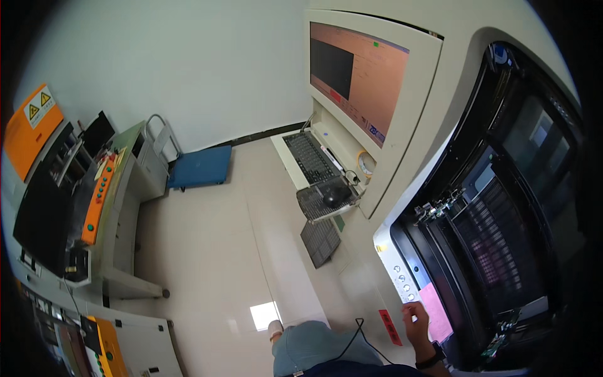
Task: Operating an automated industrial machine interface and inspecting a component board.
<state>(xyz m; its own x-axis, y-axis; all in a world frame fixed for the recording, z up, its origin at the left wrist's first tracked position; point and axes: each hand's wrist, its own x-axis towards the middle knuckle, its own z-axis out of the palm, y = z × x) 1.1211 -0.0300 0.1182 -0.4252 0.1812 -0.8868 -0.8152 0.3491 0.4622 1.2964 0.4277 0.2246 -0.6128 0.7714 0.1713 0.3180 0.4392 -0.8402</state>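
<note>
My right hand (416, 325), with a dark band on the wrist, is at the near front edge of a large machine on the right. Its fingers are curled in beside a pink sheet (436, 312); whatever they hold, if anything, is too small to make out. Just beyond the fingertips is a row of round buttons (403, 283) on the machine's white front panel. The pink sheet lies along that panel, next to the machine's dark open bay (496, 245). My left hand is out of view.
Above a pull-out shelf with a keyboard (308, 156), mouse (333, 198) and tape roll (365, 164) is a lit screen (358, 81). A blue platform cart (201, 166) stands by the wall. Left is a bench with an orange button panel (98, 204). A black cable (358, 333) crosses near my lap.
</note>
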